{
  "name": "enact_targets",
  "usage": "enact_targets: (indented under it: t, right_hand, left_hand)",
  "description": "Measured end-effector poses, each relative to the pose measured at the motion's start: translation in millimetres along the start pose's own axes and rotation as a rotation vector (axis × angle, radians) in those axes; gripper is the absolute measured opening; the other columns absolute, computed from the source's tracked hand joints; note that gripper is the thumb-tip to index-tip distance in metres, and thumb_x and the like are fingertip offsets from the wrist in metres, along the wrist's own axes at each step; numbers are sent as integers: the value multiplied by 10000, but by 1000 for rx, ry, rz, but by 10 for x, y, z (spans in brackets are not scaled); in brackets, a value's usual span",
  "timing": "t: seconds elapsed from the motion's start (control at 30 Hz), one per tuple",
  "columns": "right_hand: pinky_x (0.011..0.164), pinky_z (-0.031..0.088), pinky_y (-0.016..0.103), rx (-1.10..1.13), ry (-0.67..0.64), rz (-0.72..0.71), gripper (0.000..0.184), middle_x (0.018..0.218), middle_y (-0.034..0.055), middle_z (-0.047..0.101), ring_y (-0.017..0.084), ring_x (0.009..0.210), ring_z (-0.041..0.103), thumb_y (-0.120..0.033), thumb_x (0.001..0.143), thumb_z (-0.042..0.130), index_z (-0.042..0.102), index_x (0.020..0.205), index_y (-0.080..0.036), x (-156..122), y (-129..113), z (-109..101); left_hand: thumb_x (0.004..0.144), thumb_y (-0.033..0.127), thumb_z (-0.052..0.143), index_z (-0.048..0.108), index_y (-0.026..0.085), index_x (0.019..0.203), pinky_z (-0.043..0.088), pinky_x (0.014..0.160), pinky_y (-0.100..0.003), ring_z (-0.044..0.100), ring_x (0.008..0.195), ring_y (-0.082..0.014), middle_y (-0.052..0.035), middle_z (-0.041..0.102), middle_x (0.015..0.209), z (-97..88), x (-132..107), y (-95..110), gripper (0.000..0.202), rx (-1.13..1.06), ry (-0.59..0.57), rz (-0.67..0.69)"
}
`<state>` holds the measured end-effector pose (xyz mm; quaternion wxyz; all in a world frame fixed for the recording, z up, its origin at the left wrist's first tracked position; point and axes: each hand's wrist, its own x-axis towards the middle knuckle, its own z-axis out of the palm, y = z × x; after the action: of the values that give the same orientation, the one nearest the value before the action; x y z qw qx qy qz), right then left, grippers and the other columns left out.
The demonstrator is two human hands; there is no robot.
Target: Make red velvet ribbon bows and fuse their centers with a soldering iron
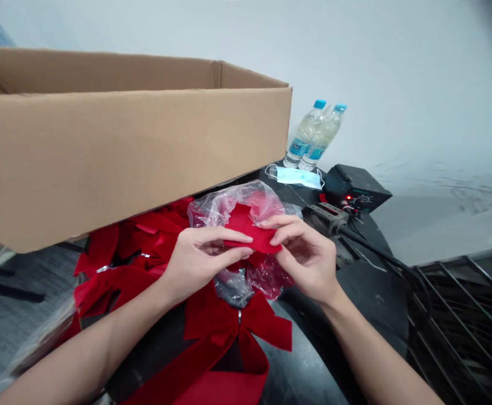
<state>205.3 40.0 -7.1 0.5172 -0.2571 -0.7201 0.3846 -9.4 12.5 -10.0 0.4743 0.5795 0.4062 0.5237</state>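
Both my hands pinch a strip of red velvet ribbon (252,233) above a dark round table (356,292). My left hand (199,259) grips its left end between thumb and fingers. My right hand (305,253) holds the right end, fingers closed on it. Just behind and under the ribbon lies a crumpled clear plastic bag (237,205) with more red pieces inside. A finished red bow (233,329) rests on the table below my hands.
A large open cardboard box (123,140) stands at the left, over a heap of red bows (119,253). Two water bottles (313,135), a face mask (299,176) and a black device (358,188) with a cable sit behind. A black wire rack (461,315) is at right.
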Motion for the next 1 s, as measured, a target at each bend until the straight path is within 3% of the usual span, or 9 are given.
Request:
enact_targets:
  t: [0.1,0.23,0.37,0.57,0.8,0.93,1.0]
  right_hand:
    - [980,566,389,-54,-9,32,189,1329,100,655,260,1241,635,-168,856,799,736,1020,-239,6,39,7]
    - [935,574,345,-118,58,72,84,1069,53,744,200,1016,708,-181,868,806,758,911,-234,6,51,40]
    - [811,599,267,-57,86,137,146,1027,29,761,164,923,723,-184,870,805,761,995,-245,1,21,65]
    - [865,621,256,-17,0,272,293,1088,26,775,165,977,747,-221,895,783,741,1182,-257,11,-39,56]
    - [589,611,225,-63,-5,284,129,857,32,781,124,618,710,-278,887,793,807,992,-205,7,-53,28]
    - [540,590,218,-38,-16,321,134,722,12,748,119,547,679,-299,883,796,804,961,-191,27,-72,4]
    - [589,605,221,-34,-44,352,174,768,20,767,132,613,710,-305,878,801,799,1012,-195,34,-77,-5]
  left_hand:
    - [745,145,886,852,207,910,667,784,-244,796,844,-202,-44,834,942,12,12,-20,180,-25,56,87]
    - [773,116,860,835,209,1015,675,831,-263,805,896,-214,-52,827,1057,25,17,-25,260,-109,46,52]
    - [791,113,847,807,202,1079,682,841,-275,814,855,-216,-39,833,1003,34,18,-7,305,-159,58,3]
    - [786,124,854,824,182,982,656,825,-189,809,854,-172,-23,836,941,45,18,9,206,-52,63,34]
    - [768,123,871,806,201,1027,648,828,-168,808,893,-164,-6,840,998,37,44,-11,278,-48,39,17]
    - [787,141,864,782,215,1088,659,787,-180,815,851,-180,-2,844,959,21,43,-8,321,-104,-3,-48]
    - [795,154,862,784,214,1095,658,791,-178,815,848,-180,-4,844,952,19,29,3,317,-98,-6,-57]
